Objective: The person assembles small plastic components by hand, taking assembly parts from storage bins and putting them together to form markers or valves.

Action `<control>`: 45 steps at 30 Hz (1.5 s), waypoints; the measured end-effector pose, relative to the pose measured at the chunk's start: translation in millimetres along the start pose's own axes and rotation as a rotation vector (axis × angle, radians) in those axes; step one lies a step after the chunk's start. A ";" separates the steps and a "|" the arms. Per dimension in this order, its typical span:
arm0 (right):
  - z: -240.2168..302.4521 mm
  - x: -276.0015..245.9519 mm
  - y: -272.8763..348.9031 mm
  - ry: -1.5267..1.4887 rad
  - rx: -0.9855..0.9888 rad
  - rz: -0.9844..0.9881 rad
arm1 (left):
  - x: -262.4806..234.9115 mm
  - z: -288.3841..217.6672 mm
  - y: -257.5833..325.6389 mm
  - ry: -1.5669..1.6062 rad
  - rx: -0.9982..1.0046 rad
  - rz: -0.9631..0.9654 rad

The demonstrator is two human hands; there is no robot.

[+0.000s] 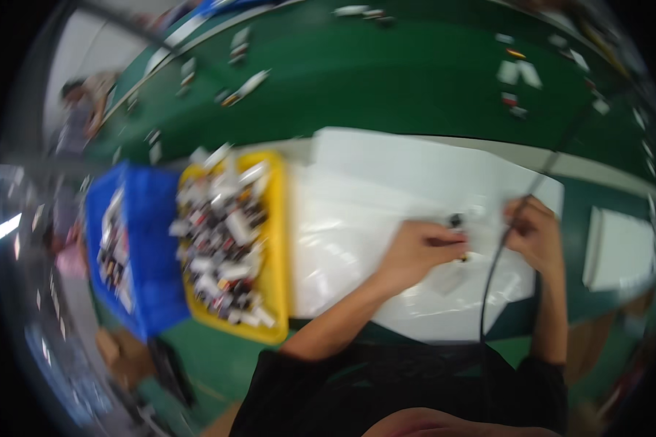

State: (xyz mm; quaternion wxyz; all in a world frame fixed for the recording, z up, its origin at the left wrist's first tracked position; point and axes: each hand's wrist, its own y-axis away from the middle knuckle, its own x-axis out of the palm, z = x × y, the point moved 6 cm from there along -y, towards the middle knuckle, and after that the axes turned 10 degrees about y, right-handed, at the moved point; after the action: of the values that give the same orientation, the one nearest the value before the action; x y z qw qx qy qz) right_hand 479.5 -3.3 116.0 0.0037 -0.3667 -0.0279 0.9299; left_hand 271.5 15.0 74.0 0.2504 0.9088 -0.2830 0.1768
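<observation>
Toward near edge of worktop: left hand pinching a small dark-topped piece.
Right hand: fingers curled, grip unclear, black cable crossing.
Sheet's left edge: yellow bin.

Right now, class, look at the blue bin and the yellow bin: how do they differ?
Place: the blue bin stands at the far left, while the yellow bin is beside it, next to the white sheet.
Look: small parts cover most of the yellow bin's inside, whereas a broad bare blue wall shows on the blue bin.
Shared: both hold jumbled parts, many of them white.
</observation>
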 end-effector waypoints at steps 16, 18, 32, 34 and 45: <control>56.4 42.2 -2.4 -0.844 0.180 0.135 | -26.1 -39.5 14.9 0.425 0.333 -0.269; 69.6 50.4 -7.5 -0.708 0.003 0.090 | -32.2 -38.1 15.8 0.374 0.394 -0.283; 98.5 54.0 -2.0 -0.455 -0.120 -0.092 | -19.3 -49.2 34.7 0.287 0.554 -0.084; 95.2 54.2 -0.5 -0.511 -0.095 -0.082 | -17.6 -51.2 31.5 0.223 0.507 -0.013; 88.4 71.8 4.7 -1.049 0.104 0.085 | -22.5 -57.8 39.1 0.001 0.622 -0.002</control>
State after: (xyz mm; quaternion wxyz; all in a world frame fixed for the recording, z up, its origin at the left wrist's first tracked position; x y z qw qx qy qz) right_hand 366.8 -10.5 131.2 -0.0300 0.1478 0.0352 0.9879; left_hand 220.1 28.8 124.4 -0.0396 0.9420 -0.2145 0.2551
